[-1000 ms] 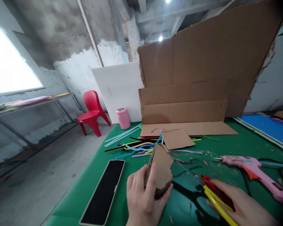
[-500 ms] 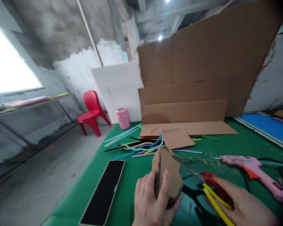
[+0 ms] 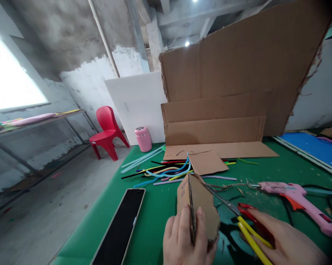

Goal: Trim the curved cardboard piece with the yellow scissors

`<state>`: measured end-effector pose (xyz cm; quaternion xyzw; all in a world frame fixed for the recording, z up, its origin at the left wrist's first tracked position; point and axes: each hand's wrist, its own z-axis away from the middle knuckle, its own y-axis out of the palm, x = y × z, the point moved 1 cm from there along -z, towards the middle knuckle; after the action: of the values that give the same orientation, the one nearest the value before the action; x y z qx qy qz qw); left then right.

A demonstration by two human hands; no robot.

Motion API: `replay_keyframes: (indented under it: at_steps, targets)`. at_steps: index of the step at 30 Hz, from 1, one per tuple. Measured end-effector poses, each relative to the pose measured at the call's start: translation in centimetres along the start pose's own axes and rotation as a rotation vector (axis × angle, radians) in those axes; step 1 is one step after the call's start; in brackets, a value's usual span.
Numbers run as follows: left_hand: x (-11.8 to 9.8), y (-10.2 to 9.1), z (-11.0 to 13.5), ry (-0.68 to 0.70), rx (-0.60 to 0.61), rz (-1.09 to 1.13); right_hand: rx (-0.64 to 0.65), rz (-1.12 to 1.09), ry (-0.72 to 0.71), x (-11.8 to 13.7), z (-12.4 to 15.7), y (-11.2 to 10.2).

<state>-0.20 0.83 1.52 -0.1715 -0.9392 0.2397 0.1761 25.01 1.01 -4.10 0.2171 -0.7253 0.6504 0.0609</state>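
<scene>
And there's the folded cardboard piece (image 3: 207, 211), at five o'clock in the view, long axis running roughly twelve to six, narrow end up at twelve, ragged edge out towards three! The left hand (image 3: 184, 237) pinches its lower end between thumb and fingers, wrist cut off by the frame at six. Over at four o'clock, the right hand (image 3: 287, 237) closes round the scissors (image 3: 233, 208), blades aimed at ten, towards the upper right edge. Do the tips touch? Can't tell; they merge with a thin cardboard strip (image 3: 223, 188). Fingers beneath the handles: hidden. Markings (image 3: 182, 192) on the left face: too small to read. Phone (image 3: 118, 224) at seven, near end cropped; pink glue gun (image 3: 298, 200) at four.
</scene>
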Motion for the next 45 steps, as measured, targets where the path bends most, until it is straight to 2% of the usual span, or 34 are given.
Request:
replay_keyframes:
  at_steps: [8,13,16,18,20,22,26,37,45]
  targets:
    - [0.0,0.2,0.1,0.053,-0.024,-0.023,-0.039,0.014,-0.025,0.0,-0.2,-0.2]
    - [-0.2,0.2,0.8,-0.003,-0.056,0.035,-0.068,0.017,-0.012,0.0,-0.4,-0.4]
    - [-0.3,0.5,1.4,-0.15,-0.097,0.173,-0.063,0.029,-0.014,0.2,-0.4,-0.6]
    - [-0.2,0.8,1.6,-0.32,-0.052,0.286,-0.063,0.051,-0.018,0.4,-0.4,-0.7]
    - [-0.2,1.1,1.6,-0.409,0.013,0.391,-0.085,0.076,-0.032,0.6,-0.4,-0.8]
    - [-0.3,1.4,1.5,-0.363,0.043,0.51,-0.11,0.096,-0.059,0.7,-0.3,-1.0]
    - [-0.5,1.8,1.5,-0.275,0.029,0.687,-0.138,0.129,-0.116,1.0,-0.3,-1.2]
    - [-0.4,2.2,2.0,-0.269,0.02,0.701,-0.203,0.194,-0.188,1.3,-0.3,-1.5]
    - [-0.3,2.6,2.0,-0.245,-0.036,0.684,-0.165,0.128,-0.141,1.2,-0.6,-1.4]
